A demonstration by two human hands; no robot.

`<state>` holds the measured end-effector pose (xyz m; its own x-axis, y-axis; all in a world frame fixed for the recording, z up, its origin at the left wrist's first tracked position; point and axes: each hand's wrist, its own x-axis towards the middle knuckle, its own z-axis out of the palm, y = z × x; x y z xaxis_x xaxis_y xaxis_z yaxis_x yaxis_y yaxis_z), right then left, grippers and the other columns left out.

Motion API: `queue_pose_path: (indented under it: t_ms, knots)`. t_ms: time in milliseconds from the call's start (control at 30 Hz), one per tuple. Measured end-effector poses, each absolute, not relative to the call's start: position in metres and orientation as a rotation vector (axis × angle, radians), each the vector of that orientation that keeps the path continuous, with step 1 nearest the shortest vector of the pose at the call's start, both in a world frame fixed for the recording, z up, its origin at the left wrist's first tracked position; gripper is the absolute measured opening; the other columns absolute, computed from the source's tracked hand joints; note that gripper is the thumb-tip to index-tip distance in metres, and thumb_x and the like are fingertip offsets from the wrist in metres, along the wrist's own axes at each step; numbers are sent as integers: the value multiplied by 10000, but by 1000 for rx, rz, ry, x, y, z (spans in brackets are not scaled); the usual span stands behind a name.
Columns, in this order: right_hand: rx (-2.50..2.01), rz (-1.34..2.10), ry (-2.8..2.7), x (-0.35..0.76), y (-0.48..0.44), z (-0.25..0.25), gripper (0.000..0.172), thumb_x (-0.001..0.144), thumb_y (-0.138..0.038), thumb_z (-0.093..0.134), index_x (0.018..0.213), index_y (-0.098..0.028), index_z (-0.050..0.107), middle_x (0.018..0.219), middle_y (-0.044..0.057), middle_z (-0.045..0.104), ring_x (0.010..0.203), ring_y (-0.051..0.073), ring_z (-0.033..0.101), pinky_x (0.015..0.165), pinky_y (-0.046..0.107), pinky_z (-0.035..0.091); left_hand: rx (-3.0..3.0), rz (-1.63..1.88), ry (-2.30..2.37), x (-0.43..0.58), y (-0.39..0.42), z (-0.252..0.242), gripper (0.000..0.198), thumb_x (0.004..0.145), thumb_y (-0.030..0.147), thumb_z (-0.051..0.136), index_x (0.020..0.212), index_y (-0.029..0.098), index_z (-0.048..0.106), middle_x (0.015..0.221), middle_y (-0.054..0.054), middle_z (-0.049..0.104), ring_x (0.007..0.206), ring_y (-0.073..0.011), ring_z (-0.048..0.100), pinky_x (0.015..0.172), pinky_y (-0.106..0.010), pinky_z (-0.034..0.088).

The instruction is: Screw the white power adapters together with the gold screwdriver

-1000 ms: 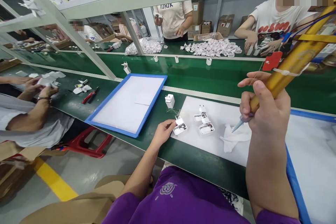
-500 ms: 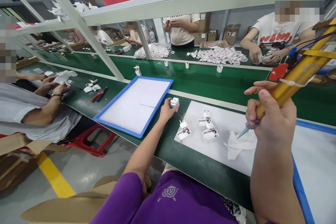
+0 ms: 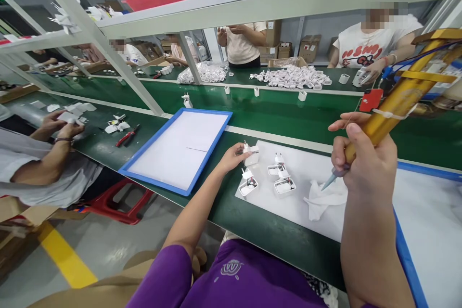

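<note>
My left hand [image 3: 234, 158] is closed on a white plug charger [image 3: 251, 155], whose pins point up, at the left edge of a white sheet. Just below it on the sheet lies an opened charger shell [image 3: 248, 185] with a plug part and wires in it. Two similar opened shells [image 3: 285, 185] sit to the right. My right hand [image 3: 371, 154] is wrapped round a yellow glue dispenser [image 3: 393, 106], held above the bench. Its tapered blue-grey nozzle [image 3: 329, 182] points down-left, over a crumpled white tissue [image 3: 325, 199].
A blue-framed white board [image 3: 169, 149] lies left of the sheet [image 3: 306, 221], another blue-framed board [image 3: 429, 231] at right. Beyond runs a green conveyor [image 3: 274, 118] carrying small white housings [image 3: 302, 96]. Red-handled pliers [image 3: 127, 135] lie near a co-worker's hands [image 3: 61, 125]. A shelf beam [image 3: 288, 12] crosses above.
My left hand has brought the charger rightward to the sheet's edge and turned it so its pins show. My right hand keeps its hold on the dispenser. The view has shifted slightly.
</note>
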<state>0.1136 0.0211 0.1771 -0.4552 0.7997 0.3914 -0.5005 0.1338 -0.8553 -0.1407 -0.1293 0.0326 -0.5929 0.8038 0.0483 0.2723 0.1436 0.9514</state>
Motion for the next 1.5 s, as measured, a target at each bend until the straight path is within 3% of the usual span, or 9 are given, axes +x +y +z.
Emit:
queue_pose_path:
  t_ms: [300,600,800,933,1033,1133,1267,1400,1500]
  knots:
    - [-333,1528,-1359,113,23,175,153,817,-276,632,941,-188,618,827,29,614,337,76,397,241,208,262,879,1586,1654,-141,-122,27,496,747,392,612,1170,134,608,1058,-103,673,944,-234,613,843,-338,446]
    - [-334,1551,-1336,112,23,175,173,810,-284,648,945,-182,611,821,36,614,337,76,394,235,200,242,934,1563,1441,-146,-70,29,565,815,474,421,1214,103,573,606,-30,584,544,-165,533,573,-291,414]
    - [-347,1562,-1332,113,23,174,153,816,-265,638,947,-190,606,828,33,611,340,75,388,232,197,237,1019,1539,1442,-150,-74,32,776,813,719,322,1243,112,541,991,-146,658,895,-243,611,742,-330,466]
    - [-370,1565,-1338,113,24,173,155,829,-277,629,958,-196,603,839,30,608,349,74,388,234,194,241,1201,1539,1733,-145,-108,32,794,669,592,698,1326,217,456,1258,-117,557,1121,-248,523,900,-338,438]
    - [-380,1541,-1355,112,26,172,161,840,-294,617,969,-199,597,839,23,605,349,73,385,235,193,239,1318,1482,2011,-140,-122,27,671,705,459,726,1284,210,494,1187,-107,595,1086,-228,556,872,-325,472]
    - [-376,1523,-1357,112,27,172,170,845,-295,611,978,-191,596,846,26,604,351,78,385,233,201,246,1217,1552,2055,-141,-120,18,538,826,469,571,1263,164,489,1093,-114,638,951,-195,625,795,-311,517]
    - [-385,1527,-1352,112,27,172,168,843,-283,612,976,-183,590,847,33,604,356,85,389,230,202,231,1159,1540,2167,-140,-120,16,439,879,486,450,1107,141,598,1169,-136,604,880,-186,637,728,-299,529]
    - [-377,1524,-1357,113,26,172,169,839,-273,611,973,-171,589,835,33,601,348,84,385,229,207,234,1250,1341,2237,-130,-127,28,379,802,514,572,908,170,689,965,-64,678,811,-185,623,702,-267,496]
    - [-378,1516,-1359,113,27,172,170,839,-270,607,973,-169,590,837,35,601,344,80,384,230,204,232,1365,1038,2338,-125,-126,36,396,710,509,679,919,173,693,757,-18,675,664,-174,592,639,-264,459]
